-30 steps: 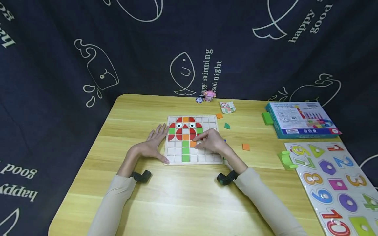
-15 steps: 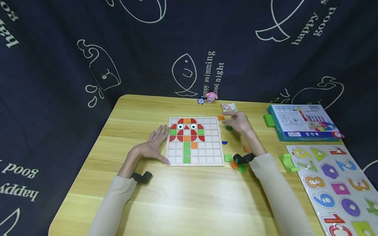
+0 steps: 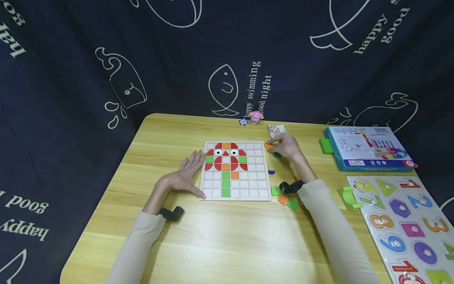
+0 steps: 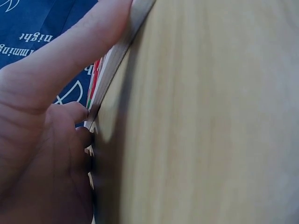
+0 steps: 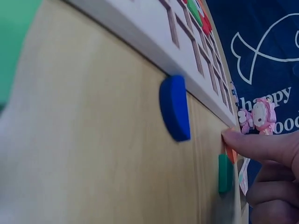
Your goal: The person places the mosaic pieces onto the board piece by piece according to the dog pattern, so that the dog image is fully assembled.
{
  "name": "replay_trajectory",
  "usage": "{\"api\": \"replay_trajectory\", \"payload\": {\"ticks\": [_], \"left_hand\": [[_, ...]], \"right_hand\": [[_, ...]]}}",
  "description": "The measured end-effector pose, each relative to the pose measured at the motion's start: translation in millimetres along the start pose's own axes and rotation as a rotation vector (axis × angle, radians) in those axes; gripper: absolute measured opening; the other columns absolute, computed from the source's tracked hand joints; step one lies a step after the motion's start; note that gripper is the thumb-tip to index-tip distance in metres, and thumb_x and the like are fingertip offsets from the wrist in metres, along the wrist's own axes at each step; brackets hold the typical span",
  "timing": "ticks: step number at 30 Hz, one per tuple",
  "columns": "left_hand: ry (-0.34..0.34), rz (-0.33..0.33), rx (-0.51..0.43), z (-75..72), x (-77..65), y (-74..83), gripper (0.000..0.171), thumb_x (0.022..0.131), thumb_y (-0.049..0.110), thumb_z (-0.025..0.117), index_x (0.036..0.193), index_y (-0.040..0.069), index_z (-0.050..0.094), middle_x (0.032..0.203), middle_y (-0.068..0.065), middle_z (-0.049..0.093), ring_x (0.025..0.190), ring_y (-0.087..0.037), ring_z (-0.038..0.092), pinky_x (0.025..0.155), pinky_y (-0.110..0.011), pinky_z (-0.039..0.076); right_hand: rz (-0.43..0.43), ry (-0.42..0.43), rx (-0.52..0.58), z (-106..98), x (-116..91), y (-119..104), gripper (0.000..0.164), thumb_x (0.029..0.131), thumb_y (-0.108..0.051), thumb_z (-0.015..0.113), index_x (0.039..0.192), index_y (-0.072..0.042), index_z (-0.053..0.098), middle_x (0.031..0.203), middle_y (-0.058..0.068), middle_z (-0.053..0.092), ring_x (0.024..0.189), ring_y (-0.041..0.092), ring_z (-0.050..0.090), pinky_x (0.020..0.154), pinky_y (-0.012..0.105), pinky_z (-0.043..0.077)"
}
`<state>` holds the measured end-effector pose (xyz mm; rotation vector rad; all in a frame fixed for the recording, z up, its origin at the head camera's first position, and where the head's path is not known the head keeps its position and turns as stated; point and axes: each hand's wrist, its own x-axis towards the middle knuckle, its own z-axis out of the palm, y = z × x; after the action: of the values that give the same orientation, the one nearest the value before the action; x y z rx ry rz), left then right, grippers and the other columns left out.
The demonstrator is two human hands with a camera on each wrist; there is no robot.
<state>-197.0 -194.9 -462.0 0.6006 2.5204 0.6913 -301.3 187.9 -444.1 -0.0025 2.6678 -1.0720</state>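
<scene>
A white grid board [image 3: 255, 170] lies mid-table, bearing red, green and orange tiles and two eye pieces. My left hand [image 3: 182, 177] is spread along its left edge, thumb at the lower left corner and fingertips higher up; in the left wrist view the thumb [image 4: 70, 51] lies against the board's side. Just off the upper right corner my right hand [image 3: 288, 146] pinches a loose orange square tile [image 3: 268, 146] between thumb and forefinger. A green quarter-round piece [image 5: 225, 173] lies right below those fingers. Nearer me is a blue half-round piece [image 5: 175, 108].
Green tiles [image 3: 275, 191] and an orange tile [image 3: 283, 199] lie off the board's lower right corner. Behind the right hand are a pattern card [image 3: 277, 130] and a pink figurine [image 3: 255, 116]. A boxed toy [image 3: 369, 148] and a number puzzle [image 3: 400, 209] occupy the right side.
My right hand has left an orange tile on the board beside the green column, moved up and right, and closed its fingers on the loose orange tile. The left hand has stayed put.
</scene>
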Motion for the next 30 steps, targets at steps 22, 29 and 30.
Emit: {"api": "replay_trajectory", "payload": {"ticks": [22, 29, 30], "left_hand": [[-0.007, -0.005, -0.003, 0.6, -0.5, 0.8, 0.145, 0.056, 0.064, 0.083, 0.155, 0.018, -0.013, 0.161, -0.006, -0.025, 0.148, -0.026, -0.025, 0.123, -0.05, -0.01], [-0.004, 0.0, 0.007, 0.3, -0.7, 1.2, 0.145, 0.057, 0.064, 0.083, 0.155, 0.017, -0.013, 0.161, -0.007, -0.025, 0.148, -0.027, -0.025, 0.123, -0.051, -0.01], [-0.003, 0.0, 0.01, 0.3, -0.7, 1.1, 0.145, 0.057, 0.064, 0.083, 0.155, 0.017, -0.013, 0.161, -0.007, -0.025, 0.148, -0.027, -0.025, 0.123, -0.051, -0.01]], "right_hand": [[-0.007, -0.001, -0.01, -10, -28, 5, 0.028, 0.082, -0.023, 0.077, 0.104, -0.006, 0.072, 0.078, 0.002, 0.055, 0.062, 0.016, 0.038, 0.053, 0.026, 0.035], [-0.091, -0.1, 0.127, 4, -62, -16, 0.026, 0.08, -0.027, 0.079, 0.101, -0.013, 0.074, 0.051, -0.006, 0.025, 0.046, 0.012, 0.022, 0.043, 0.025, 0.02], [-0.102, -0.117, 0.135, 9, -67, -20, 0.025, 0.08, -0.026, 0.079, 0.1, -0.014, 0.074, 0.053, -0.006, 0.025, 0.047, 0.013, 0.022, 0.044, 0.025, 0.02]]}}
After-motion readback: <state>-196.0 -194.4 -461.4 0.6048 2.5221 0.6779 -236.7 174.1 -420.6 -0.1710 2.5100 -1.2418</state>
